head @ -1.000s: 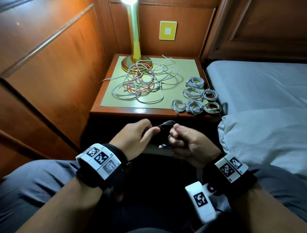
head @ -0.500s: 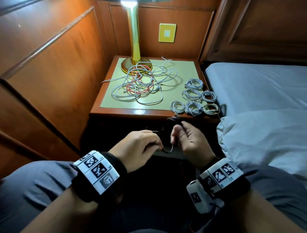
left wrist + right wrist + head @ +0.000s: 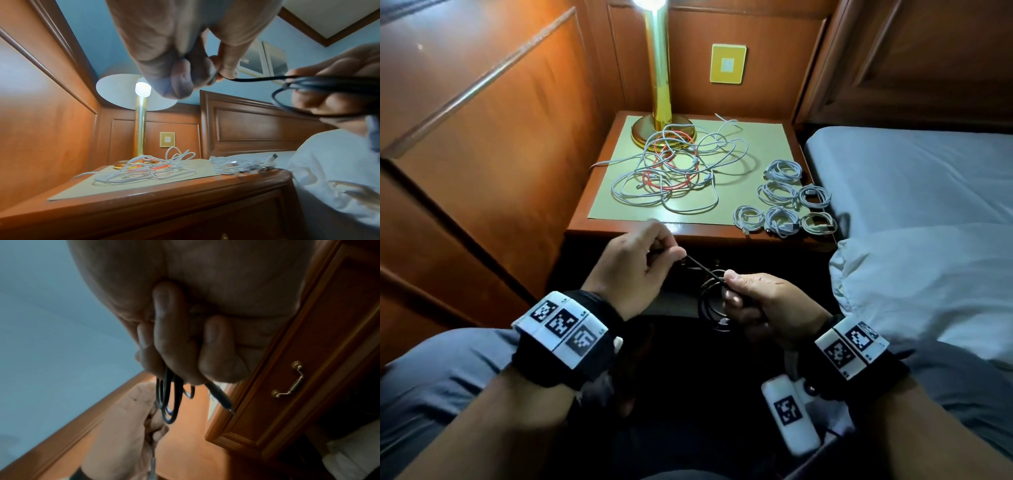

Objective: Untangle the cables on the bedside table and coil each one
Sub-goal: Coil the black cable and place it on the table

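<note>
A black cable (image 3: 710, 301) is held in front of the bedside table (image 3: 619, 236), over my lap. My right hand (image 3: 753, 294) grips its coiled loops (image 3: 168, 395), with one plug (image 3: 221, 400) sticking out below the fingers. My left hand (image 3: 643, 257) pinches the cable's free end (image 3: 255, 79), and a short straight stretch runs taut between the hands. On the table's green mat (image 3: 756, 144) lies a tangle of white and red cables (image 3: 674, 171). Several coiled white cables (image 3: 784, 205) sit in rows at the table's right side.
A brass lamp (image 3: 661, 85) stands at the back left of the table, its base touched by the tangle. Wood panelling closes the left side. A bed with white sheets (image 3: 914, 212) lies to the right. A drawer with a brass handle (image 3: 287, 381) sits under the tabletop.
My left hand has moved up and left, drawing the cable's end out straight. My right hand has dropped lower and turned, still holding the black coil.
</note>
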`<state>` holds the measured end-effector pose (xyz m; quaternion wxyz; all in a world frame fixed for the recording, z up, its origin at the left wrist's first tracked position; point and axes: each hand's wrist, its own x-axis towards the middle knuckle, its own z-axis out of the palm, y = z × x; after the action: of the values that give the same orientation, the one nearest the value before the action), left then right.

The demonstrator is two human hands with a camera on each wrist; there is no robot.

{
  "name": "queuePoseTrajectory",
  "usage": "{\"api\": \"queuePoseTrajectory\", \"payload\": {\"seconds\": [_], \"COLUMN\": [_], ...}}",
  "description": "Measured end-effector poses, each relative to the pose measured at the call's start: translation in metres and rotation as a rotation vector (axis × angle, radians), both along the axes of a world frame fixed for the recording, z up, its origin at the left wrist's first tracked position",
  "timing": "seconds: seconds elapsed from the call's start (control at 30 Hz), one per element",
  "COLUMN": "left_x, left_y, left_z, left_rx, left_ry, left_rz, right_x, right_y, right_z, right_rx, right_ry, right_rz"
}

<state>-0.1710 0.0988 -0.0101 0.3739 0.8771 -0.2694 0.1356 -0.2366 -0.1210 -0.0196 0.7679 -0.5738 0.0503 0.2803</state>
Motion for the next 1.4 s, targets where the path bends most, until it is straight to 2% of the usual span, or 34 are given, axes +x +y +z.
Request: {"api": "queuePoseTrajectory", "payload": {"seconds": [0.1,0.2,0.33,0.53,0.63,0.7,0.77,0.87,0.97,1.07,1.13,1.2,1.33,1.4], "left_x": [0.009,0.014,0.009,-0.004,-0.016,-0.030,-0.041,-0.044,-0.036,-0.029,-0.026,-0.024,-0.026,-0.027], "left_y": [0.012,0.019,0.010,-0.003,-0.013,-0.022,-0.030,-0.034,-0.028,-0.020,-0.019,-0.019,-0.022,-0.024], "left_z": [0.002,-0.001,-0.014,-0.029,-0.031,-0.030,-0.025,-0.012,-0.004,-0.007,-0.011,-0.013,-0.013,-0.014], "left_rx": [0.014,0.039,0.104,0.182,0.245,0.304,0.256,0.118,0.034,0.029,0.040,0.041,0.043,0.070], "left_ry": [-0.001,0.042,0.108,0.213,0.239,0.243,0.206,0.086,0.029,0.030,0.115,0.270,0.371,0.364], "left_rz": [0.053,0.084,-0.005,-0.116,-0.216,-0.375,-0.506,-0.532,-0.424,-0.304,-0.253,-0.215,-0.306,-0.330], "right_x": [0.002,0.004,0.007,0.004,0.004,0.002,0.001,0.001,0.002,0.000,-0.001,-0.002,-0.004,-0.004], "right_y": [-0.007,-0.016,-0.020,-0.018,-0.016,-0.012,-0.007,-0.003,0.000,0.003,0.005,0.004,0.003,0.004], "right_z": [0.004,0.008,0.006,0.007,0.001,-0.004,-0.007,-0.013,-0.014,-0.006,0.001,0.005,0.005,0.003], "right_rx": [0.099,0.139,0.219,0.180,0.048,-0.202,-0.435,-0.506,-0.439,-0.329,-0.248,-0.188,-0.069,-0.048], "right_ry": [0.002,0.005,-0.022,-0.098,-0.260,-0.426,-0.517,-0.475,-0.338,-0.188,-0.088,-0.027,-0.037,-0.037], "right_rz": [-0.054,-0.181,-0.336,-0.637,-0.694,-0.640,-0.511,-0.294,-0.095,-0.032,-0.023,-0.005,-0.023,-0.052]}}
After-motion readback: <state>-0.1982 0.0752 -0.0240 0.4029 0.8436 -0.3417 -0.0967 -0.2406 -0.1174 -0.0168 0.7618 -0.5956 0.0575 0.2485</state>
